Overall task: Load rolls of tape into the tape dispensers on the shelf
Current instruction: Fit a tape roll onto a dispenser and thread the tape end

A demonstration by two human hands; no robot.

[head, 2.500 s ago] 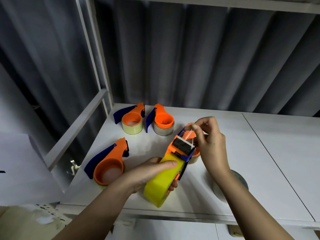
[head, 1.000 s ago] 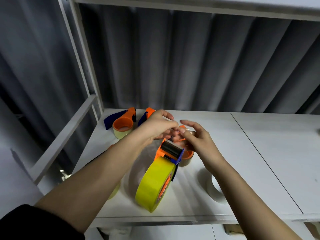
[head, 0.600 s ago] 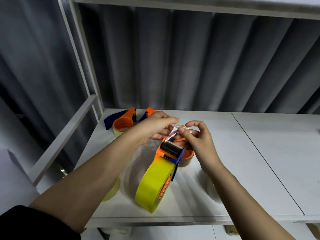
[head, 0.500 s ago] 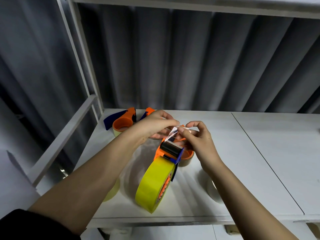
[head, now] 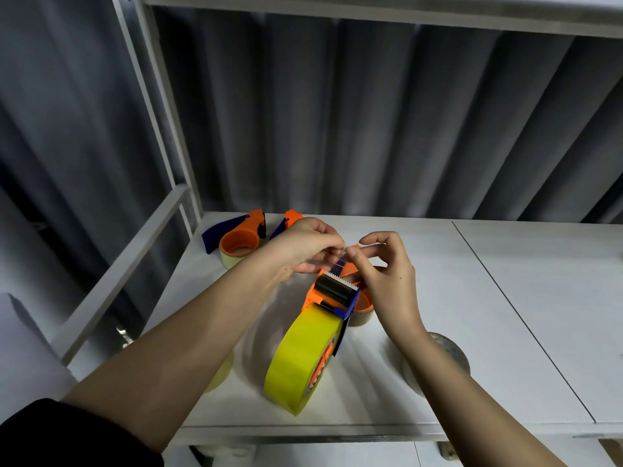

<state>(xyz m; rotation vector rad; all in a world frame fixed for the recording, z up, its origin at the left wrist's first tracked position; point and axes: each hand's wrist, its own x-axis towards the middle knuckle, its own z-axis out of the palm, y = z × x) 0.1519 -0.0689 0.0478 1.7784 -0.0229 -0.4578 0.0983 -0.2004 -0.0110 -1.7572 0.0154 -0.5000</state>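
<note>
On the shelf (head: 438,274): the dispenser (head: 332,294) with its yellow roll (head: 298,357) stands on edge.
Left hand (head: 303,247): our fingertips pinch the clear tape end (head: 338,261) above the blade.
Right hand (head: 384,274): thumb and forefinger pinch the same strip — other fingers loosely curled.

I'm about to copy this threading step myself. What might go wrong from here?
Both hands, left hand and right hand, pinch the clear tape end just above the serrated blade; fingers might get nicked. Nothing steadies the yellow roll, so the dispenser may tip.
</note>
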